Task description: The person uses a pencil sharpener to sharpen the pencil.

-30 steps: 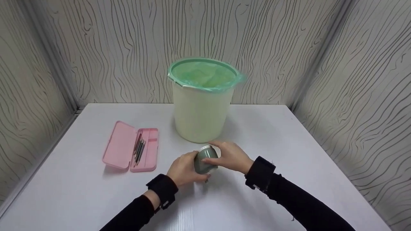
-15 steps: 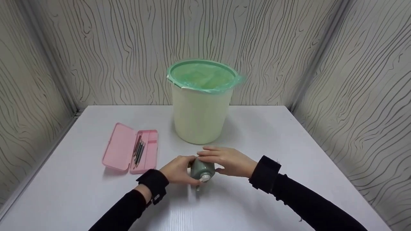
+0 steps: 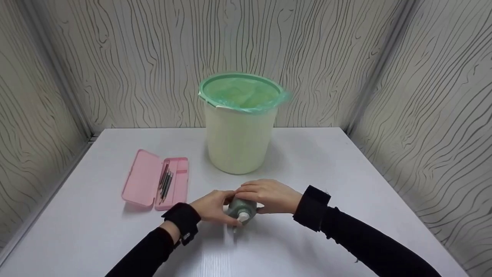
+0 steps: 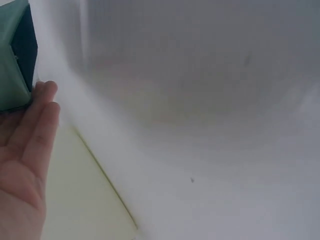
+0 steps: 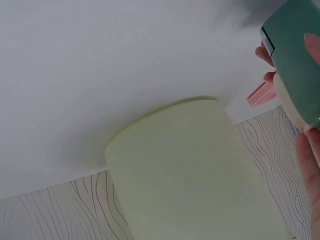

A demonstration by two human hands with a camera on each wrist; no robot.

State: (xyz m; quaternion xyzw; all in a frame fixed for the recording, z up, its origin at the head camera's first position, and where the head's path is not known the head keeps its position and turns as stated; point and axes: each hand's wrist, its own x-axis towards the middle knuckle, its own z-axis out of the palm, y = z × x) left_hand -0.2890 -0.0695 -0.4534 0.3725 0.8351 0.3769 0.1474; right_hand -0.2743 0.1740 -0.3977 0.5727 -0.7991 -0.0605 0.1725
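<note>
A green pump bottle (image 3: 243, 205) with a white neck and nozzle (image 3: 243, 217) is between both hands, tilted so the nozzle points toward the person. My left hand (image 3: 212, 207) grips its left side, thumb by the nozzle. From the far and right side, my right hand (image 3: 275, 196) holds the bottle, its fingers laid over the body. In the left wrist view, the lower end of the bottle (image 4: 12, 65) rests against the fingers of the left hand (image 4: 27, 155). The right wrist view has the bottle (image 5: 295, 55) at its right edge, with fingers on both sides.
A cream bin (image 3: 238, 142) with a green rim and liner stands behind the hands. To the left, a pink pencil case (image 3: 142, 179) lies unfolded with several pencils (image 3: 166, 184) inside. The white table (image 3: 326, 154) meets patterned walls at its back and sides.
The bottle has turned so its white nozzle faces the person, and it has come slightly nearer. The right hand has shifted its grip over the bottle's far side.
</note>
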